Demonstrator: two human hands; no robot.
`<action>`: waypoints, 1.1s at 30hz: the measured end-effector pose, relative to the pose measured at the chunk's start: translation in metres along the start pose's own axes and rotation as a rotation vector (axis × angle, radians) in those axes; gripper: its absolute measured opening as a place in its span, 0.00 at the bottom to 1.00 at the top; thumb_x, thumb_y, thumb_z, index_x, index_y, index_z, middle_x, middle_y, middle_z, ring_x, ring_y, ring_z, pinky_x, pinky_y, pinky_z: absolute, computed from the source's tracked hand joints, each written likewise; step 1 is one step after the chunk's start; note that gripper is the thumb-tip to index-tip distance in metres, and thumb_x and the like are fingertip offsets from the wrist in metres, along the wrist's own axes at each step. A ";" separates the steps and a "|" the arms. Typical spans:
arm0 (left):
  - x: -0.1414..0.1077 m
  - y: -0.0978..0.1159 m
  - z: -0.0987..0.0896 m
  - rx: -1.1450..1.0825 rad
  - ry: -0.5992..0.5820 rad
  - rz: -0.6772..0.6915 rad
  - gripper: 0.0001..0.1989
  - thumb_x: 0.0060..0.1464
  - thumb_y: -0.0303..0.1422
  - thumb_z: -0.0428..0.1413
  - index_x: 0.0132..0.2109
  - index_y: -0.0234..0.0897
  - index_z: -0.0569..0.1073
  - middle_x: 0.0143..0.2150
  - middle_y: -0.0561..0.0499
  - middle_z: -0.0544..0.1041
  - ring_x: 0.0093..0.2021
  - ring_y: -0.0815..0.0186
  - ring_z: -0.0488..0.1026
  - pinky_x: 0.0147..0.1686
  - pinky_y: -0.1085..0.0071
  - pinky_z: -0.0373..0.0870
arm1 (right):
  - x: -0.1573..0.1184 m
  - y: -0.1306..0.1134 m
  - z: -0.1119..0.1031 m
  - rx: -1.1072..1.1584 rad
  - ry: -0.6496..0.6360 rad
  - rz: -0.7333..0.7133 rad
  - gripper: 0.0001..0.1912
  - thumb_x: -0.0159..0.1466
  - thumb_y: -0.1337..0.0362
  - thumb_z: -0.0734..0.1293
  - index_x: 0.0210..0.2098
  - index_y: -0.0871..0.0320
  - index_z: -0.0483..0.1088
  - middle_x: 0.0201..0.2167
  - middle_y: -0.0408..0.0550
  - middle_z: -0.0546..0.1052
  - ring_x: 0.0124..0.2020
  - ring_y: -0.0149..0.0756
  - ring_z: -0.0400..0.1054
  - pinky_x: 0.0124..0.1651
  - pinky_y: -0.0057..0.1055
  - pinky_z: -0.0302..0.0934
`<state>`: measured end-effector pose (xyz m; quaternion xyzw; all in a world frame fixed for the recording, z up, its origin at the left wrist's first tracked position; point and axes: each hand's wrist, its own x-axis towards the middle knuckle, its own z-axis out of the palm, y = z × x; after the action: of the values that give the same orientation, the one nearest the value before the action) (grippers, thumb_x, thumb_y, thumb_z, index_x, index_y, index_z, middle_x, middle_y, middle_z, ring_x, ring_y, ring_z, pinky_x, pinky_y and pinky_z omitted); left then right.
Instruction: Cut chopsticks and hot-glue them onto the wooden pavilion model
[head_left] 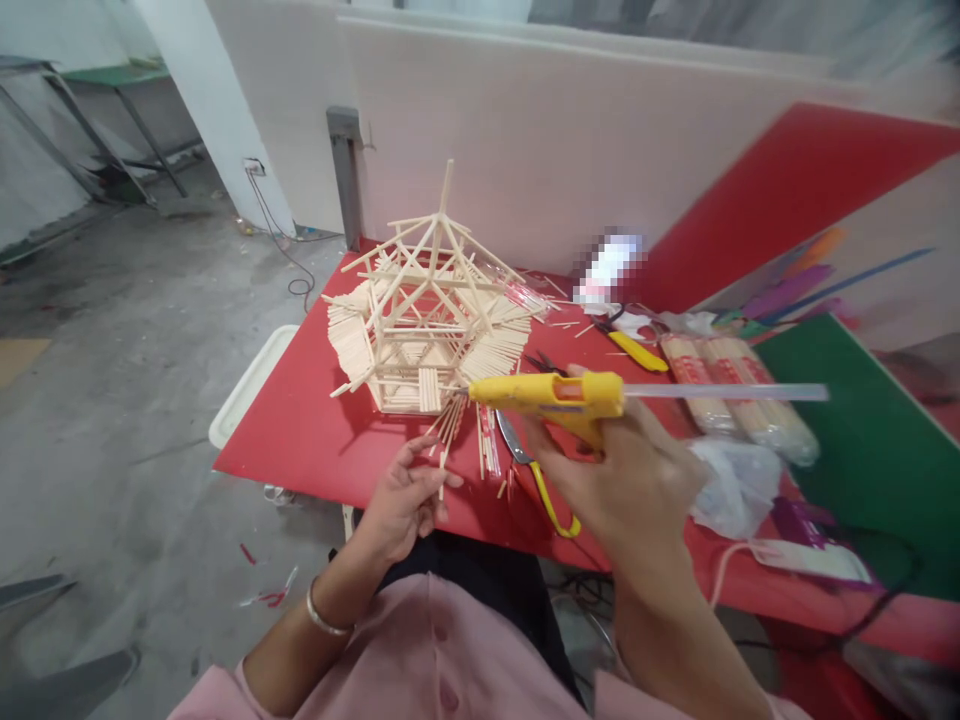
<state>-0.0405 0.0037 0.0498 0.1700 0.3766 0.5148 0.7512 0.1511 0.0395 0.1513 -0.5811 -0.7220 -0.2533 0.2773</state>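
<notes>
My right hand [630, 465] is wrapped round a yellow hot glue gun [547, 393], with a long clear glue stick [727, 392] poking out of its back. The gun's nozzle points left, close to the front of a pavilion-like model [431, 300] built from thin wooden sticks. Below the model, my left hand [409, 495] pinches a short wooden stick [442, 480] between thumb and fingers. Several loose sticks [450, 425] lie just beyond those fingertips. Yellow-handled scissors [540, 480] rest beneath the glue gun.
Yellow-handled pliers [637, 350] and a blurred-out bright object [609, 268] lie at the back. Plastic-wrapped stick bundles [739, 385], a clear plastic bag [735, 485] and a white power strip [810, 558] sit on the right. A white tray [251, 390] stands beside the red table [300, 430].
</notes>
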 end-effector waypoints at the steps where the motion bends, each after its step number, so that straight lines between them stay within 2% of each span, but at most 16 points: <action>1: -0.001 0.000 -0.001 -0.001 -0.003 -0.013 0.29 0.41 0.37 0.70 0.49 0.36 0.68 0.30 0.50 0.80 0.16 0.73 0.71 0.09 0.84 0.55 | 0.006 -0.002 0.003 -0.048 -0.001 -0.050 0.15 0.61 0.51 0.67 0.36 0.57 0.70 0.24 0.45 0.71 0.25 0.34 0.65 0.27 0.29 0.51; 5: 0.000 -0.001 -0.005 -0.022 -0.007 -0.019 0.20 0.40 0.38 0.71 0.35 0.32 0.72 0.27 0.50 0.78 0.17 0.74 0.70 0.10 0.84 0.57 | 0.023 -0.010 0.010 -0.215 -0.018 -0.158 0.14 0.62 0.54 0.65 0.39 0.59 0.70 0.26 0.46 0.70 0.24 0.32 0.61 0.25 0.31 0.43; 7: 0.001 -0.001 -0.006 -0.026 -0.017 -0.011 0.20 0.39 0.39 0.71 0.32 0.31 0.72 0.26 0.51 0.77 0.18 0.74 0.70 0.11 0.83 0.59 | 0.027 -0.013 0.012 -0.256 -0.017 -0.187 0.14 0.62 0.55 0.65 0.40 0.59 0.70 0.27 0.47 0.71 0.23 0.31 0.59 0.25 0.31 0.41; 14: 0.006 0.000 -0.005 -0.035 -0.063 -0.034 0.19 0.39 0.39 0.71 0.34 0.33 0.74 0.17 0.56 0.72 0.14 0.75 0.66 0.11 0.82 0.60 | 0.034 -0.020 0.016 -0.289 0.021 -0.249 0.14 0.63 0.55 0.64 0.39 0.60 0.71 0.27 0.46 0.71 0.21 0.30 0.57 0.25 0.29 0.40; 22: 0.010 0.004 -0.002 -0.090 -0.113 -0.039 0.20 0.39 0.38 0.71 0.34 0.33 0.72 0.18 0.57 0.72 0.15 0.73 0.68 0.11 0.81 0.61 | 0.035 -0.020 0.018 -0.287 -0.004 -0.275 0.13 0.63 0.56 0.65 0.40 0.60 0.70 0.27 0.46 0.70 0.22 0.31 0.57 0.25 0.30 0.40; 25: 0.010 0.004 -0.003 -0.094 -0.107 -0.043 0.20 0.39 0.38 0.71 0.34 0.33 0.71 0.21 0.56 0.73 0.15 0.74 0.68 0.11 0.81 0.62 | 0.034 -0.019 0.019 -0.278 -0.025 -0.261 0.13 0.63 0.56 0.64 0.39 0.60 0.71 0.26 0.47 0.69 0.22 0.31 0.57 0.25 0.30 0.40; 33: 0.011 0.007 0.001 -0.058 -0.103 -0.029 0.21 0.40 0.41 0.70 0.35 0.34 0.71 0.22 0.56 0.73 0.14 0.74 0.66 0.10 0.80 0.61 | 0.034 -0.018 0.020 -0.251 -0.034 -0.253 0.13 0.63 0.56 0.64 0.40 0.60 0.71 0.26 0.47 0.70 0.22 0.31 0.55 0.25 0.30 0.39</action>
<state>-0.0424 0.0165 0.0505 0.1687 0.3249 0.5050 0.7816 0.1251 0.0733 0.1593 -0.5198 -0.7567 -0.3645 0.1561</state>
